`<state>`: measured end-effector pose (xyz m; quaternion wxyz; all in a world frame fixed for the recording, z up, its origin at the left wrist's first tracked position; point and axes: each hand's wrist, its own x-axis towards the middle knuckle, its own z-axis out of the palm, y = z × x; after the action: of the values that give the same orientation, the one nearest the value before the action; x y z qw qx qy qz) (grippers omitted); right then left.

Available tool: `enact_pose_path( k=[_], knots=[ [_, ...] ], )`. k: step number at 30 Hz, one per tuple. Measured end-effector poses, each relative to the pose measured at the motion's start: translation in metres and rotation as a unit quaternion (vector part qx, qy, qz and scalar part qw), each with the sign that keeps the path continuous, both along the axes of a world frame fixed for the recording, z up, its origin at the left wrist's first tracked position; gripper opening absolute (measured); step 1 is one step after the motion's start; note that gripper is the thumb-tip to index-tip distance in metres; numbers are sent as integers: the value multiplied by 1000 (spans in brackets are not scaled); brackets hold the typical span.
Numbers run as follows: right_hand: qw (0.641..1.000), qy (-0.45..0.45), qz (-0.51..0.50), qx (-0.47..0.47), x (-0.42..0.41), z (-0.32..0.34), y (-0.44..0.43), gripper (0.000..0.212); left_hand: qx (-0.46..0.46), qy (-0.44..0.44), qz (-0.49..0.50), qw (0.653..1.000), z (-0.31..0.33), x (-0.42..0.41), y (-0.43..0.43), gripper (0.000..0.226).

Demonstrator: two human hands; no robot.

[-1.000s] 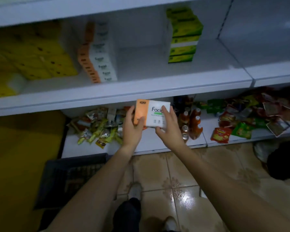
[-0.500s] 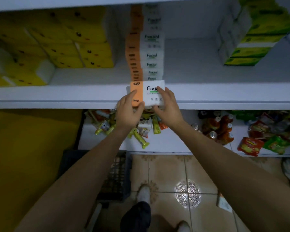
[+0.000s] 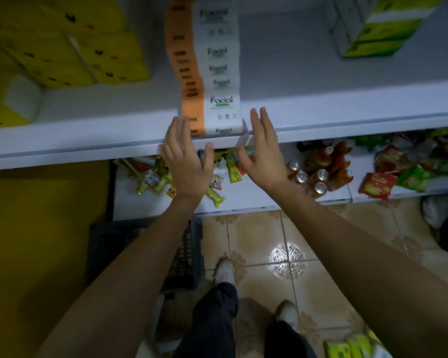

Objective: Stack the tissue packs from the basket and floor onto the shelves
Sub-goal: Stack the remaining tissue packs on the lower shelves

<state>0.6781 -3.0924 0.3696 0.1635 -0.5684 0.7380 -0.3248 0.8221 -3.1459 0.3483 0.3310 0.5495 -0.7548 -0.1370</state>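
An orange-and-white "Facial" tissue pack (image 3: 212,109) sits at the front of a row of like packs (image 3: 204,47) on the white shelf (image 3: 321,117). My left hand (image 3: 185,161) hovers just left of and below it, fingers straight, holding nothing. My right hand (image 3: 263,153) is spread the same way just right of the pack, also free. Yellow tissue packs (image 3: 70,50) are stacked at the shelf's left, green ones (image 3: 380,24) at the right. A dark basket (image 3: 140,251) stands on the floor under my left arm.
The lower shelf (image 3: 243,200) holds snack sachets (image 3: 155,179), small bottles (image 3: 318,174) and red and green packets (image 3: 378,184). A yellow panel (image 3: 36,241) fills the left. Green-yellow packs (image 3: 352,347) lie on the tiled floor near my feet.
Both hands carried the orange-and-white pack up to the shelf edge, set it at the front of the row and let go; they now hang open beside it.
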Motion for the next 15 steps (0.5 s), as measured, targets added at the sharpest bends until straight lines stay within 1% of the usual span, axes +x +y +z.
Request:
enact_pose_path(
  k=[2, 3, 6, 8, 10, 13, 14, 15],
  knots=[
    [1000, 8, -12, 5, -11, -12, 33, 64, -15, -11, 10, 1000, -14, -4, 33, 58],
    [1000, 3, -18, 16, -17, -22, 52, 62, -1, -21, 14, 1000, -23, -7, 53, 57],
    [996, -21, -37, 85, -38, -58, 120, 65, 98, -51, 10, 994, -51, -25, 121, 63],
    [989, -38, -48, 132, -58, -85, 171, 69, 178, -93, -5, 980, -68, -44, 162, 67],
    [979, -53, -65, 185, -79, -107, 225, 68, 254, -158, -36, 954, -87, -71, 194, 63],
    [958, -75, -123, 248, -114, -145, 305, 67, 347, -232, -145, 897, -128, -121, 238, 57],
    [948, -79, -146, 272, -125, -158, 329, 66, 387, -239, -175, 873, -144, -138, 252, 53],
    [936, -84, -166, 298, -137, -174, 353, 65, 431, -227, -199, 850, -160, -157, 267, 50]
  ],
)
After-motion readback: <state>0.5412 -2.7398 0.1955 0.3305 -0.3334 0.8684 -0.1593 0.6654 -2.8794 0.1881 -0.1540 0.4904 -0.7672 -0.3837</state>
